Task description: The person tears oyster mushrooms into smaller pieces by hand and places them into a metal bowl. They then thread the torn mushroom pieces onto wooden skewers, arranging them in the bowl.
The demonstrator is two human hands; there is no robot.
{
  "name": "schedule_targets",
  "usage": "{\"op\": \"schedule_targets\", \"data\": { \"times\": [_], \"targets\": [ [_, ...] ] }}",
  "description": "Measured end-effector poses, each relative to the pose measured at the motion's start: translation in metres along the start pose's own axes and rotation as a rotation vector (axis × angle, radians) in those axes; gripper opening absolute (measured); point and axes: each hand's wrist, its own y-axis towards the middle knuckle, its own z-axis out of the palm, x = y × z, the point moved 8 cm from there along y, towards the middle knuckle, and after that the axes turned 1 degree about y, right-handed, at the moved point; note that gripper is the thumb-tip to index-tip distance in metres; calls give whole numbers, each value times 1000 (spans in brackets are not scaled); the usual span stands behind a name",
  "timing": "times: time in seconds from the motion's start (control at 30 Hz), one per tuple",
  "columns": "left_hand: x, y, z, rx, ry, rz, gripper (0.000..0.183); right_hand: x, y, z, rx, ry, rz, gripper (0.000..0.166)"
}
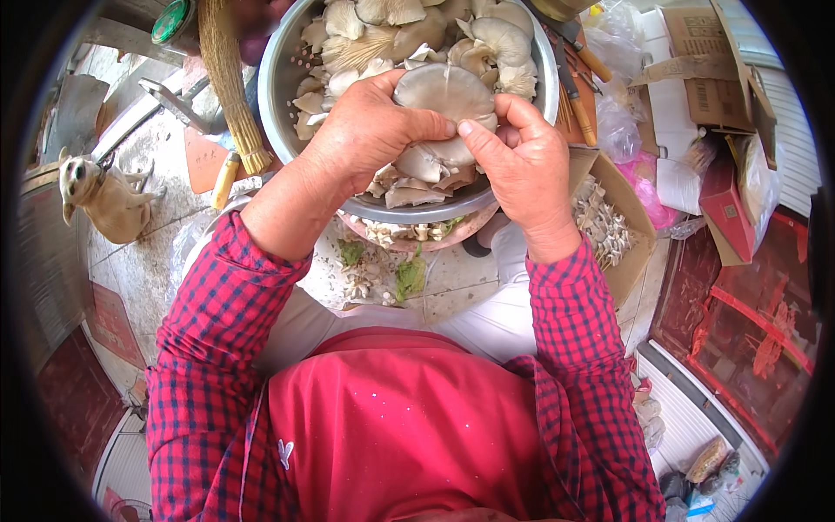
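Both my hands hold one large grey oyster mushroom cap (445, 91) above a metal colander (274, 85). My left hand (368, 130) grips its left side, the thumb lying across the lower edge. On the right side, my right hand (525, 153) pinches the rim between thumb and fingers. Many oyster mushrooms (372, 42) fill the colander behind the cap, and torn pieces (421, 189) lie near its front wall. Beneath the colander, a pinkish basin (450, 240) holds pale mushroom pieces. What the fingertips under the cap touch is hidden.
A cardboard box (629, 209) with mushroom stem pieces stands right of my knees. Knives (574, 98) lie beyond the colander's right side. Leafy scraps (410, 277) are on the floor. At left are a straw broom (228, 91), a wooden handle (226, 179) and a sitting dog (114, 202).
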Motion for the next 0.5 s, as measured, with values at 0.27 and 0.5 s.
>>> {"op": "schedule_targets", "data": {
  "times": [0.27,0.5],
  "targets": [
    [-1,-3,4,73,69,-9,32,-6,0,3,41,204,82,24],
    [1,-1,6,103,-158,30,32,0,-2,5,53,319,116,28]
  ]
}}
